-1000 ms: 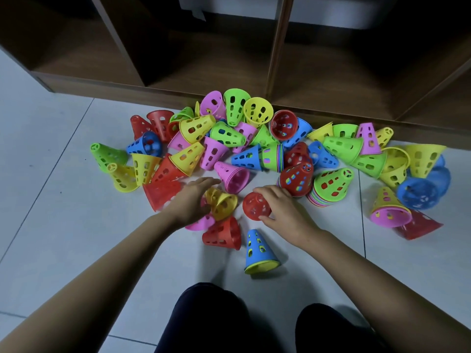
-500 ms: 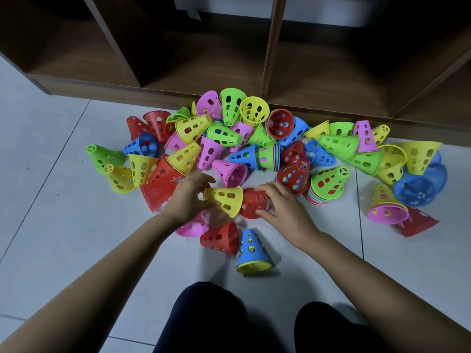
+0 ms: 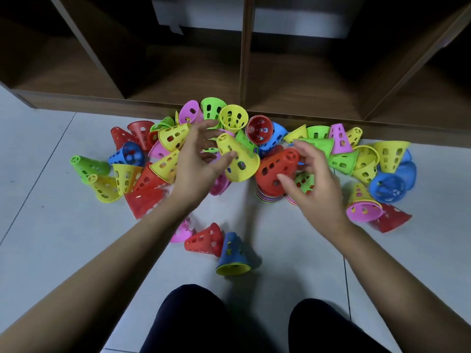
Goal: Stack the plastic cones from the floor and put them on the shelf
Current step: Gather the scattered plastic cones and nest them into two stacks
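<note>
Left hand (image 3: 196, 164) pinches a yellow cone (image 3: 240, 161); right hand (image 3: 316, 187) grips a red cone (image 3: 274, 170) (wide ends close together), both before the shelf (image 3: 183, 80).

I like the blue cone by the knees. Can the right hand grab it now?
Probably not yet: the right hand holds a red cone. The blue cone stands uncovered on bare floor, so once that hand is free, likely yes.

perforated yellow cone (image 3: 239, 161) and red cone (image 3: 274, 171), tilted, wide ends close together, above scattered multicoloured cones (image 3: 86, 166) beside wooden shelf (image 3: 178, 80)
</note>
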